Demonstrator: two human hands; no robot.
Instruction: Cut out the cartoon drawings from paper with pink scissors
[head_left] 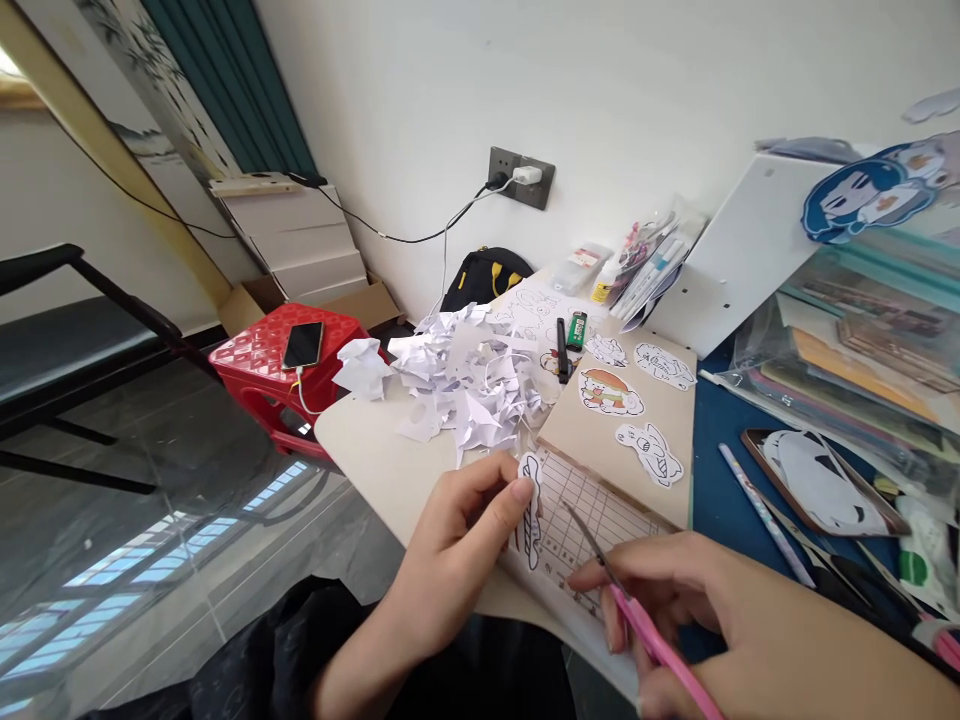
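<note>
My left hand (457, 545) pinches a small cut-out paper figure (530, 510), white with black outlines, between thumb and fingers at the desk's near edge. My right hand (697, 610) grips pink-handled scissors (637, 620), their thin blades pointing up toward the cut-out. Under both hands lies a brown notebook (622, 430) with a lined grid page showing. Several cut-out cartoon stickers (609, 392) rest on its cover.
A heap of white paper scraps (457, 380) covers the desk's left part. A black pen (562, 350) and a green lighter (576, 328) lie behind it. A phone (304, 345) charges on a red stool (277, 370). Folders, pens and a tablet crowd the right side.
</note>
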